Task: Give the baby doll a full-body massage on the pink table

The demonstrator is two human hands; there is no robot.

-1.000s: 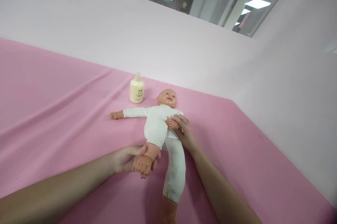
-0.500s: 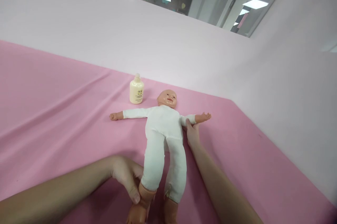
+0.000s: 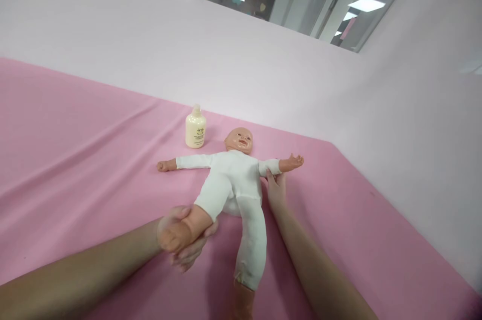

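A baby doll point(image 3: 235, 179) in a white bodysuit lies on its back on the pink cloth point(image 3: 75, 149), arms spread wide. My left hand point(image 3: 186, 242) cups the doll's bare foot and lower leg, which is lifted and bent toward the left. My right hand point(image 3: 276, 189) holds the doll's upper arm beside its torso, fingers around the white sleeve. The doll's other leg lies straight toward me, its foot partly cut off at the bottom edge.
A cream-coloured bottle point(image 3: 195, 129) stands upright just behind the doll's head, to the left. A pale pink wall point(image 3: 226, 59) rises behind the cloth and along the right side. Glass panels and ceiling lights show above it.
My left hand has lifted the doll's leg from lying straight and bent it up and to the left. My right hand stays at the outstretched arm, which it moved off the chest earlier.
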